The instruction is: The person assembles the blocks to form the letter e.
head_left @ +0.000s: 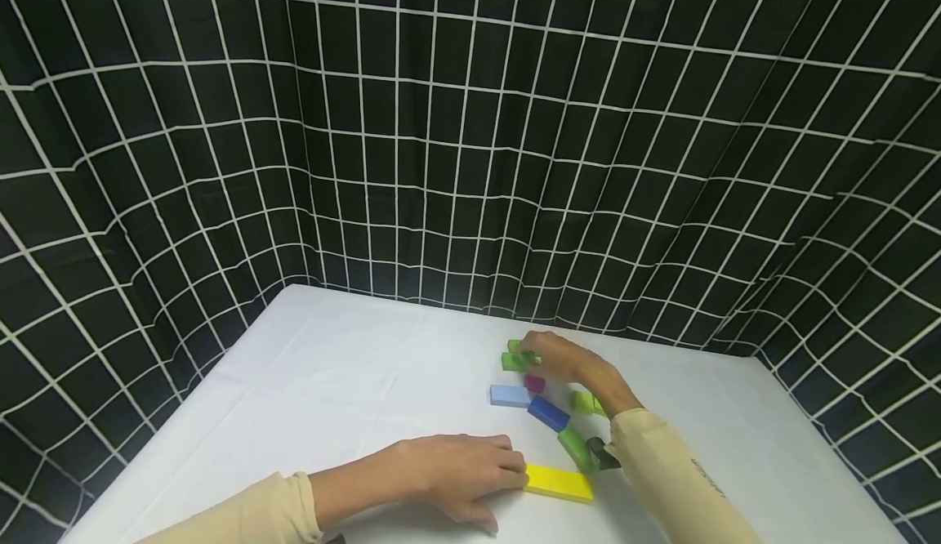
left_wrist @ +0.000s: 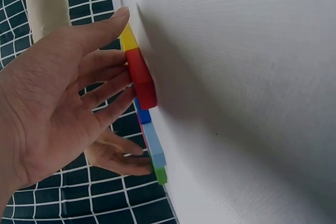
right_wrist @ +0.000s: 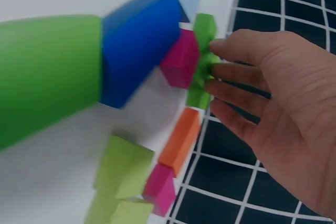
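A: White grid lines cross the black cloth (head_left: 412, 119) on all sides, and a white surface (head_left: 331, 364) sits below it. Where are the hands?

B: The left hand (head_left: 463, 470) is low over the near part, its fingers extended and relaxed, with the tips at a red block (left_wrist: 142, 82). The head view hides that block; the left wrist view shows it.

A: And next to it?

B: A yellow block (head_left: 557, 483), lying flat to the right of those fingers.

A: The other one?

B: The right hand (head_left: 562, 358) reaches farther off, fingertips against small green blocks (head_left: 518, 361) near the far edge. I can't tell whether it pinches one.

A: What lies between the hands?

B: A magenta block (head_left: 534, 383) just nearer than the greens, then a pale blue block (head_left: 509, 396), a dark blue block (head_left: 548, 413) and a longer green piece (head_left: 576, 450) angling towards the yellow.

A: Anything under the right forearm?

B: Lime blocks (head_left: 581, 402); the right wrist view adds an orange block (right_wrist: 180, 141) near them.
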`<state>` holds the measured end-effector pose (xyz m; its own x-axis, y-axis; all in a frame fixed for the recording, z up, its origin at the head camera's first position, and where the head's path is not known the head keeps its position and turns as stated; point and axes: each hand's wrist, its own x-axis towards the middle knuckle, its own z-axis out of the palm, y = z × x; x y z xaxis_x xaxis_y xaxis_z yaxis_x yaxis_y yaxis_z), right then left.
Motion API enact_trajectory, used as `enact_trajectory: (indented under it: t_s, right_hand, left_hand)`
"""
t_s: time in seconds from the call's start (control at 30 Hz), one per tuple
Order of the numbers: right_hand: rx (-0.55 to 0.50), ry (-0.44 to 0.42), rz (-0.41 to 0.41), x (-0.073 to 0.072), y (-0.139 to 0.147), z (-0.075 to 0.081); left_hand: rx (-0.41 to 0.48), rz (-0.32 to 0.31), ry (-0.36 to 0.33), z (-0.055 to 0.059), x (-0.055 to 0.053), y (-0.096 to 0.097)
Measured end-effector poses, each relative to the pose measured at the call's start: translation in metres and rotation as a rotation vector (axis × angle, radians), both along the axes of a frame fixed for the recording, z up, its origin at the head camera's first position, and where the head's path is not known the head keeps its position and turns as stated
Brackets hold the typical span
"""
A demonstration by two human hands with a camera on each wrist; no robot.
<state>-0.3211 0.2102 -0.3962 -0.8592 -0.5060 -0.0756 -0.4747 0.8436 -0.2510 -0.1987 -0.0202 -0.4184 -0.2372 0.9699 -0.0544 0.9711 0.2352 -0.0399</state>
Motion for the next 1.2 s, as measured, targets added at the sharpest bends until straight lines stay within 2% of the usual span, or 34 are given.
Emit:
enact_trajectory:
  t_s: [0.3, 0.47, 0.63, 0.73, 0.87, 0.97, 1.1, 1.2]
  right_hand:
    - [0.057, 0.026, -0.030, 0.003, -0.012, -0.010]
    - [0.042, 0.035, -0.055, 0.003, -0.017, -0.013]
    - [0.012, 0.074, -0.054, 0.002, -0.020, -0.014]
    - [-0.019, 0.106, -0.015, 0.004, -0.023, -0.011]
    - [-0.047, 0.124, 0.081, 0.008, -0.032, -0.001]
    - [-0.042, 0.121, 0.162, 0.012, -0.041, 0.006]
    - [-0.029, 0.133, 0.282, 0.015, -0.055, 0.012]
    - [-0.021, 0.104, 0.336, 0.018, -0.065, 0.012]
  left_hand:
    - [-0.018, 0.027, -0.004, 0.000, 0.003, 0.000]
    - [-0.023, 0.044, -0.016, -0.001, 0.005, 0.000]
    - [-0.016, 0.040, 0.014, -0.003, 0.007, 0.002]
    - [-0.012, 0.033, 0.045, -0.003, 0.008, 0.003]
    - [-0.021, 0.041, 0.042, -0.003, 0.008, 0.003]
    - [-0.028, 0.045, 0.037, -0.002, 0.008, 0.002]
    - [-0.029, 0.036, 0.065, -0.002, 0.008, 0.002]
    - [-0.028, 0.038, 0.066, -0.002, 0.008, 0.002]
